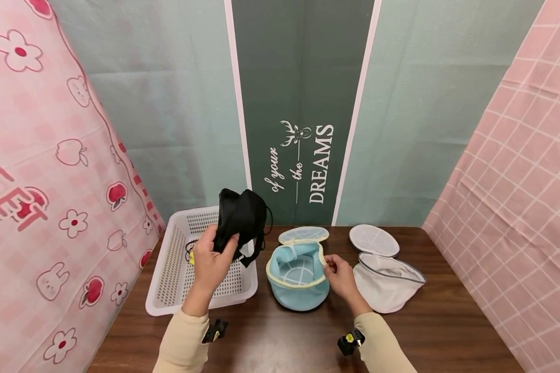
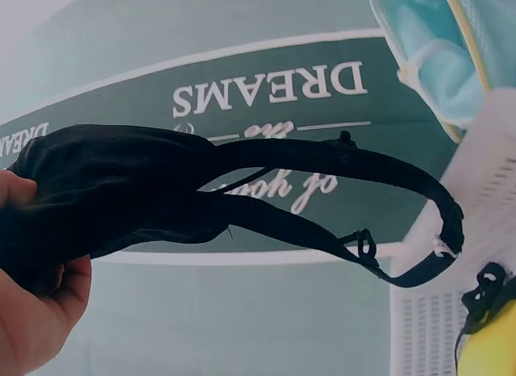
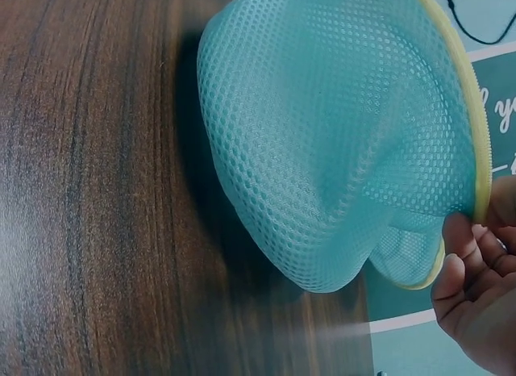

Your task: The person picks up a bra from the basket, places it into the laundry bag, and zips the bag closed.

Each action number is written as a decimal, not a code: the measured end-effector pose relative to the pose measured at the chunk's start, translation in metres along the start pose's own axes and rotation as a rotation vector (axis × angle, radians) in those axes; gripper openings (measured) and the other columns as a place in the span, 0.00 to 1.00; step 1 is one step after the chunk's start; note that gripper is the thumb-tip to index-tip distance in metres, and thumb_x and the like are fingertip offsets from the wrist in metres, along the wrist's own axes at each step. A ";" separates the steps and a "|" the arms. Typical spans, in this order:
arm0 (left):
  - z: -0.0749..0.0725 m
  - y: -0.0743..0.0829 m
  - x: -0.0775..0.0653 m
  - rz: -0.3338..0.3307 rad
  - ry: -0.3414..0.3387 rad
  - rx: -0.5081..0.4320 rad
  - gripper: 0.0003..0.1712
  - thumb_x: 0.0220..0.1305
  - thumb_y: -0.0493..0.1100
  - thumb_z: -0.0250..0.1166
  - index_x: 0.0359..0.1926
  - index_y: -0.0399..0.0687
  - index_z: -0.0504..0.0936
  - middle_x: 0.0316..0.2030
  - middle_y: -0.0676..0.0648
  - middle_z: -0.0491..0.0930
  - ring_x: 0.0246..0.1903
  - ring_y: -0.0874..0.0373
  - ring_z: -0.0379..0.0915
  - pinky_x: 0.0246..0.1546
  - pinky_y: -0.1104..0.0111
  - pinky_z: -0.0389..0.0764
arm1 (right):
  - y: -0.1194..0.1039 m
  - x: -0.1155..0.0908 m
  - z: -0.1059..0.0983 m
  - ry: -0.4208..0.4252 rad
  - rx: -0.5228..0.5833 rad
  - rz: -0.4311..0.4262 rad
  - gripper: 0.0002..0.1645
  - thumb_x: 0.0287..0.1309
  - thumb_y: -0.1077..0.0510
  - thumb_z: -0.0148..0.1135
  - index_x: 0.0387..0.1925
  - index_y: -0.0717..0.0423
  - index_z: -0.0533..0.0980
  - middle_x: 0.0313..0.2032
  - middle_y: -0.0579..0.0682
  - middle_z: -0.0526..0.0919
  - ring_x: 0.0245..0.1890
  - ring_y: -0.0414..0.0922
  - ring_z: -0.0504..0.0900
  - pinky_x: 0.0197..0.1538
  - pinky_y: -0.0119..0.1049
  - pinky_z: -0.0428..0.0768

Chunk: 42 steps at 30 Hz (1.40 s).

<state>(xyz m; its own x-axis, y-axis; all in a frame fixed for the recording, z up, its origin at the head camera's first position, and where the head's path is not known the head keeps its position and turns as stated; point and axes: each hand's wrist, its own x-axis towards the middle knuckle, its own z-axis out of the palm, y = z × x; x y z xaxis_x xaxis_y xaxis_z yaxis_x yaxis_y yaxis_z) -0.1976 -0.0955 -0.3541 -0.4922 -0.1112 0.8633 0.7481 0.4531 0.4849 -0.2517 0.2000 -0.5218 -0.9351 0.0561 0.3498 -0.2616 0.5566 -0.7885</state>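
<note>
black fabric item (image 1: 243,215) is gripped in the left hand (image 1: 211,264), thumb on one side and fingers on the other. it's held up in the air over the right part of the white basket, with straps hanging off its right side (left wrist view shows them as a loop). right hand (image 1: 341,275) pinches the yellow zippered rim (image 3: 479,142) of the blue mesh bag (image 1: 299,299), at the bag's right side.

bag sits upright on the wood table (image 1: 284,344), mouth open, round lid (image 1: 304,234) folded back toward the backdrop. white basket (image 1: 168,295) is just left of the bag; a yellow thing (image 2: 490,352) with black cord lies in it, mostly hidden, can't tell what it is. white bag (image 1: 381,290) with grey trim is on the right, also unzipped, its lid (image 1: 374,240) laid back behind it.

both sleeves are cream, small black device at each wrist. further out: green backdrop (image 1: 303,62) with "dreams" lettering, pink printed cloth (image 1: 88,176) on the left, pink grid cloth (image 1: 508,124) on the right.
</note>
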 end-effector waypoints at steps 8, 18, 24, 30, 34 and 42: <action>0.006 0.008 -0.001 -0.028 -0.004 -0.062 0.11 0.45 0.20 0.65 0.31 0.29 0.75 0.25 0.37 0.76 0.21 0.53 0.68 0.21 0.73 0.66 | 0.000 0.002 0.002 0.038 -0.004 0.003 0.06 0.51 0.71 0.60 0.34 0.66 0.78 0.25 0.51 0.78 0.24 0.42 0.74 0.28 0.32 0.72; 0.022 0.009 -0.009 -0.002 -0.049 -0.148 0.13 0.45 0.19 0.65 0.34 0.28 0.75 0.28 0.36 0.76 0.22 0.51 0.72 0.21 0.72 0.71 | 0.005 0.001 0.005 0.062 -0.039 -0.011 0.04 0.51 0.70 0.60 0.32 0.63 0.77 0.24 0.49 0.76 0.25 0.43 0.73 0.28 0.33 0.72; 0.032 0.006 -0.016 -0.020 -0.069 -0.202 0.13 0.46 0.19 0.64 0.35 0.27 0.75 0.29 0.35 0.76 0.23 0.48 0.73 0.21 0.68 0.73 | 0.005 0.002 0.004 0.049 -0.041 -0.003 0.03 0.53 0.69 0.61 0.32 0.63 0.78 0.24 0.50 0.77 0.25 0.43 0.73 0.28 0.33 0.72; 0.040 0.004 -0.024 -0.059 -0.113 -0.218 0.13 0.49 0.21 0.64 0.37 0.30 0.75 0.29 0.38 0.75 0.21 0.53 0.71 0.20 0.68 0.72 | 0.005 0.003 0.005 0.049 -0.042 -0.016 0.03 0.53 0.69 0.61 0.32 0.63 0.78 0.24 0.49 0.77 0.24 0.43 0.73 0.28 0.33 0.72; 0.045 0.005 -0.030 -0.079 -0.144 -0.229 0.13 0.49 0.22 0.65 0.38 0.30 0.76 0.31 0.37 0.77 0.23 0.52 0.74 0.21 0.70 0.73 | 0.006 0.002 0.006 0.052 -0.037 -0.027 0.03 0.54 0.67 0.61 0.32 0.65 0.78 0.23 0.49 0.77 0.24 0.42 0.73 0.28 0.34 0.72; 0.053 0.003 -0.038 -0.080 -0.175 -0.231 0.14 0.47 0.22 0.66 0.37 0.31 0.77 0.32 0.38 0.79 0.26 0.50 0.76 0.22 0.69 0.75 | 0.008 0.001 0.007 0.066 -0.040 -0.030 0.05 0.54 0.65 0.63 0.31 0.65 0.77 0.23 0.46 0.76 0.23 0.40 0.73 0.27 0.33 0.72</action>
<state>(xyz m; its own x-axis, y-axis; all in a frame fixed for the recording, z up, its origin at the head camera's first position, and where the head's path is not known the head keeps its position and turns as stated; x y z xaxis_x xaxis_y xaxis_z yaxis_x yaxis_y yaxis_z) -0.2002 -0.0436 -0.3931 -0.6077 0.0251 0.7937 0.7756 0.2334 0.5865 -0.2562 0.1989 -0.5313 -0.9087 0.0926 0.4070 -0.2786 0.5915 -0.7566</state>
